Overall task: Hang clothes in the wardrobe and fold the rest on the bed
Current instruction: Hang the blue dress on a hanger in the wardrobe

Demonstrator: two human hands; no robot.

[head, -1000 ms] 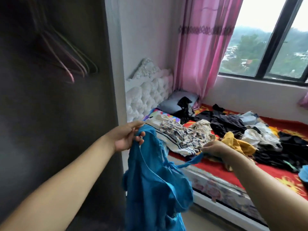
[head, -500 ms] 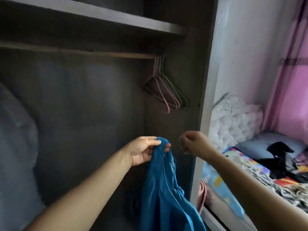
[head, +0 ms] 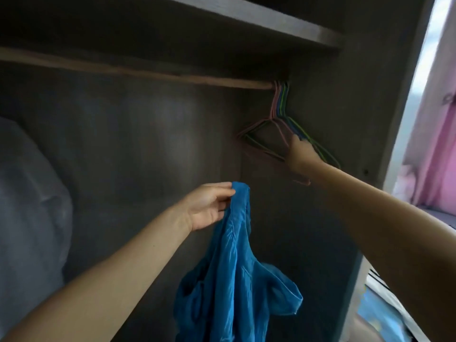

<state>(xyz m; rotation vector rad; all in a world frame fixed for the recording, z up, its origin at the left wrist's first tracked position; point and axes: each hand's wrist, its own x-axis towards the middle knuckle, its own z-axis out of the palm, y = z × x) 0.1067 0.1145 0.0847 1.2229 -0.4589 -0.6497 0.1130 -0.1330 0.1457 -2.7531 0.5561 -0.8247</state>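
Observation:
A blue garment (head: 234, 280) hangs limp in front of the open dark wardrobe. My left hand (head: 207, 206) pinches it at its top edge. Several thin coloured wire hangers (head: 278, 104) hang bunched at the right end of the wooden rail (head: 148, 72). My right hand (head: 301, 154) is stretched up into the lower part of that bunch, fingertips among the wires. The hand is blurred and its fingers are partly hidden, so a grip on a hanger cannot be made out.
A shelf (head: 246, 18) runs above the rail. A pale bulky bundle (head: 24, 193) fills the wardrobe's left side. The wardrobe's right side panel (head: 394, 95) stands beside a pink curtain (head: 434, 156), with a bed corner (head: 380, 307) at lower right.
My view swung from the bed into the wardrobe. My right hand let go of the blue garment and rose to the hangers. My left hand kept its hold on the garment.

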